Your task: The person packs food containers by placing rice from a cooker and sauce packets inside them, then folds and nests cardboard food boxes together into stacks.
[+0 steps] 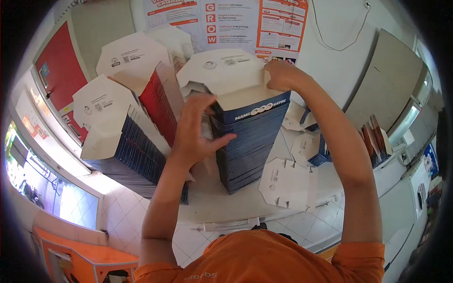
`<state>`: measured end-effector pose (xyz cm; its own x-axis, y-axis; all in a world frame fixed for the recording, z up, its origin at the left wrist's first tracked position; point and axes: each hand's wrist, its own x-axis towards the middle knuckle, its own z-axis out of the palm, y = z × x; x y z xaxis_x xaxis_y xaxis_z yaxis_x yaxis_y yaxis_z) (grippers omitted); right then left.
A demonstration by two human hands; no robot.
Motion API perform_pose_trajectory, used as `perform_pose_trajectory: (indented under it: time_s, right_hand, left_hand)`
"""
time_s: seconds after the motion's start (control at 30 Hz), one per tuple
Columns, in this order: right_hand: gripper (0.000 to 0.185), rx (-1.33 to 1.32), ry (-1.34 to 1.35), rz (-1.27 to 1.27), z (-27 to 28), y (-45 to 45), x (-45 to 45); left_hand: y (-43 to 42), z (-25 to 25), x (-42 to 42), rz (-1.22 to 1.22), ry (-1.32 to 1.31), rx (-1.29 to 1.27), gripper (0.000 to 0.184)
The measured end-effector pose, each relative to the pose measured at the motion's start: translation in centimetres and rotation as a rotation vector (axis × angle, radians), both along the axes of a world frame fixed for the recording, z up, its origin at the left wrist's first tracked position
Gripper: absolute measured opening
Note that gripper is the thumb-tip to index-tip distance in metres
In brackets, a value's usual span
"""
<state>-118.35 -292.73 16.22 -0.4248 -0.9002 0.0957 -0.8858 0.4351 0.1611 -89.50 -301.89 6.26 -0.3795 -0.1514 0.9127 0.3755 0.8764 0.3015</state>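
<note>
A tall stack of nested dark blue takeaway boxes [250,146] stands on the table, white inside, with "MANG KATSU" lettering on the front. The top box's white lid flap [222,63] stands up at the back. My left hand [197,129] is at the stack's front left corner, thumb and fingers apart, the thumb over the blue front. At the back right corner of the top box, my right hand [283,75] has its fingers curled over the box's edge. Its fingertips are partly hidden.
Leaning stacks of blue boxes [139,153] and red boxes [163,104] stand at left. Flat white box blanks [285,184] lie on the white table [217,207] at right. Behind them, more folded boxes [373,141] stand near the table's right end. Posters [231,23] hang on the wall.
</note>
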Motion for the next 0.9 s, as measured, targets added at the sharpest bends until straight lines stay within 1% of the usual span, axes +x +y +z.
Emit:
perform_pose_trajectory:
  time_s: [0.07,0.13,0.2,0.23,0.33,0.4,0.47,0.5,0.53,0.6,0.63,0.73,0.8,0.83,0.87,0.9]
  right_hand:
    - [0.051,0.012,-0.003,0.019,0.0,0.2,-0.6]
    - [0.049,-0.017,-0.035,0.042,-0.5,0.5,-0.5]
    - [0.051,-0.062,-0.129,0.009,-0.4,1.2,0.9]
    - [0.054,-0.082,-0.180,-0.008,-0.5,1.5,1.7]
    - [0.070,-0.185,-0.168,0.184,-2.4,2.0,1.1]
    - [0.081,-0.250,-0.093,0.350,-4.0,1.8,0.2]
    - [0.089,-0.270,-0.268,0.322,-3.7,2.3,-0.4]
    - [0.091,-0.248,-0.487,0.216,-1.5,3.6,0.0]
    - [0.094,-0.223,-0.715,0.103,-0.8,4.6,-0.6]
    - [0.091,-0.471,-0.911,0.124,-3.2,4.5,-5.2]
    - [0.089,-0.599,-0.996,0.134,-4.8,4.6,-8.1]
    - [0.078,-0.678,-1.070,0.116,-13.5,3.4,-15.3]
    - [0.063,-0.550,-1.074,-0.018,-22.4,-0.2,-19.6]
    - [0.056,-0.464,-1.034,-0.031,-27.0,-1.9,-21.2]
    - [0.049,-0.379,-0.991,-0.041,-31.2,-3.4,-22.4]
    - [0.046,-0.370,-0.859,-0.044,-35.0,-4.8,-22.7]
  left_hand:
    - [0.4,0.3,-0.2,-0.018,-0.029,0.068,0.043]
    - [-0.9,-0.4,0.0,0.099,-0.089,-0.161,0.046]
    - [-1.0,-0.1,-0.1,0.120,-0.081,-0.229,0.049]
    - [-0.9,0.0,-0.2,0.130,-0.080,-0.261,0.051]
    - [-0.7,-0.8,-0.9,0.107,-0.204,-0.173,0.061]
    - [-0.2,-0.8,-1.5,0.177,-0.211,-0.186,0.064]
    - [0.0,-0.7,-2.4,0.246,-0.219,-0.215,0.070]
    - [0.1,-1.0,-2.6,0.282,-0.227,-0.231,0.075]
    - [0.2,-1.3,-2.8,0.309,-0.242,-0.245,0.080]
    - [-0.1,-2.1,-2.9,0.286,-0.178,-0.189,0.086]
    - [-0.2,-2.2,-2.7,0.320,-0.187,-0.198,0.090]
    - [0.2,-2.4,-2.7,0.424,-0.221,-0.190,0.099]
    - [0.7,-2.2,-3.2,0.474,-0.215,-0.214,0.097]
    - [1.0,-2.2,-3.3,0.507,-0.211,-0.224,0.096]
    - [1.0,-2.0,-3.1,0.517,-0.248,-0.237,0.094]
    - [0.8,-1.8,-2.8,0.529,-0.279,-0.248,0.092]
